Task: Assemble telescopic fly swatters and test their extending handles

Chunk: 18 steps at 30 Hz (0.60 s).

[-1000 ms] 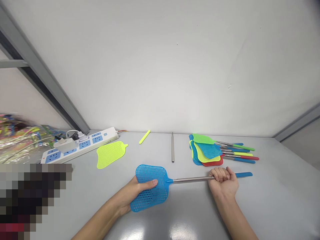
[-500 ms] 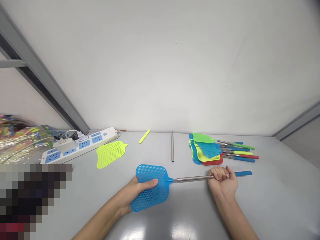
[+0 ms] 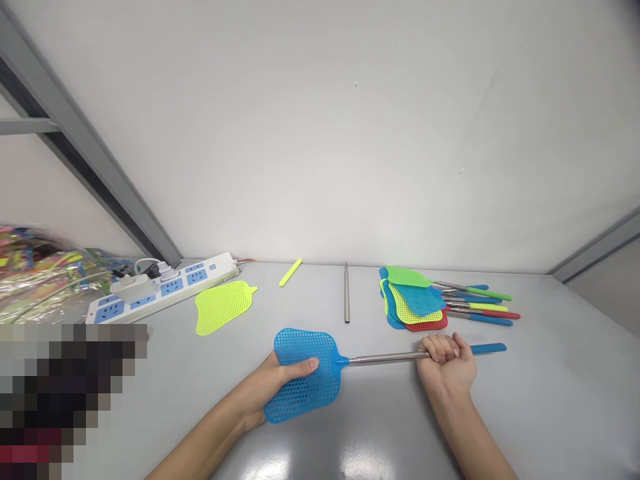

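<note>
A blue fly swatter (image 3: 327,383) lies sideways between my two hands, its perforated head to the left. My left hand (image 3: 273,383) grips that head, thumb on top and the other fingers hidden beneath. Closed around the metal rod near the blue handle (image 3: 490,348) is my right hand (image 3: 447,363). Beyond them on the table lie a loose yellow swatter head (image 3: 225,307), a yellow handle sleeve (image 3: 291,273) and a bare metal rod (image 3: 347,293).
At the right, a pile of swatters (image 3: 415,300) in green, blue, yellow and red lies with handles pointing right. A white power strip (image 3: 200,273) with plugs sits at the left, beside shiny plastic packaging (image 3: 45,287). A wall (image 3: 350,147) rises behind the grey table (image 3: 550,373).
The whole view has shifted very slightly, so everything sits a little further right. Both hands keep the same hold on the blue fly swatter.
</note>
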Available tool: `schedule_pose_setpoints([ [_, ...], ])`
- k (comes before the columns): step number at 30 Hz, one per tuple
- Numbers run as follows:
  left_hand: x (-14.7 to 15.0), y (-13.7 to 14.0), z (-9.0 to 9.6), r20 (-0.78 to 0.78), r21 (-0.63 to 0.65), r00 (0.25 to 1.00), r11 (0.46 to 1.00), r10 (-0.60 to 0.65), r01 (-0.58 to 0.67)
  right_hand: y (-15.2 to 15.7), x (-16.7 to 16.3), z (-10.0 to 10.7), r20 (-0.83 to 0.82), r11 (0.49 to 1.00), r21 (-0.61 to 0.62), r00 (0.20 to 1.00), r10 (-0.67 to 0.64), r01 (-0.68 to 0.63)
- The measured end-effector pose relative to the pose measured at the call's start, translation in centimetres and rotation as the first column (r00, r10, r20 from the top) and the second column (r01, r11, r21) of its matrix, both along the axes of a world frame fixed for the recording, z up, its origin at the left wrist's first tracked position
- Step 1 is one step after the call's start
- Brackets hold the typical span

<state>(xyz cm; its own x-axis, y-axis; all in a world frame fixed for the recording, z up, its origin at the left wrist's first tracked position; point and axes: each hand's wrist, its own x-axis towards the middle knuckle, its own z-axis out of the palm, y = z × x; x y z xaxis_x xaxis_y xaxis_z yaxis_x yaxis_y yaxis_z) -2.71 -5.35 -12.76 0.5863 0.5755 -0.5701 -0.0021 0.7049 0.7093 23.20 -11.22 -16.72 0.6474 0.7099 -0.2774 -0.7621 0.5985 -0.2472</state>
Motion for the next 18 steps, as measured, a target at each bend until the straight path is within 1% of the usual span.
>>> schedule_pose_setpoints([
  [8, 0.11, -0.22, -0.15, 0.005, 0.015, 1.000, 1.000, -0.001, 0.001, 0.04, -0.17, -0.02, -0.004, 1.000, -0.008, 1.000, -0.002, 0.002],
  [18, 0.24, -0.44, -0.24, 0.007, 0.012, 1.000, 1.000, 0.003, -0.003, 0.01, -0.35, -0.04, 0.052, 1.000, -0.007, 0.999, 0.012, -0.011],
])
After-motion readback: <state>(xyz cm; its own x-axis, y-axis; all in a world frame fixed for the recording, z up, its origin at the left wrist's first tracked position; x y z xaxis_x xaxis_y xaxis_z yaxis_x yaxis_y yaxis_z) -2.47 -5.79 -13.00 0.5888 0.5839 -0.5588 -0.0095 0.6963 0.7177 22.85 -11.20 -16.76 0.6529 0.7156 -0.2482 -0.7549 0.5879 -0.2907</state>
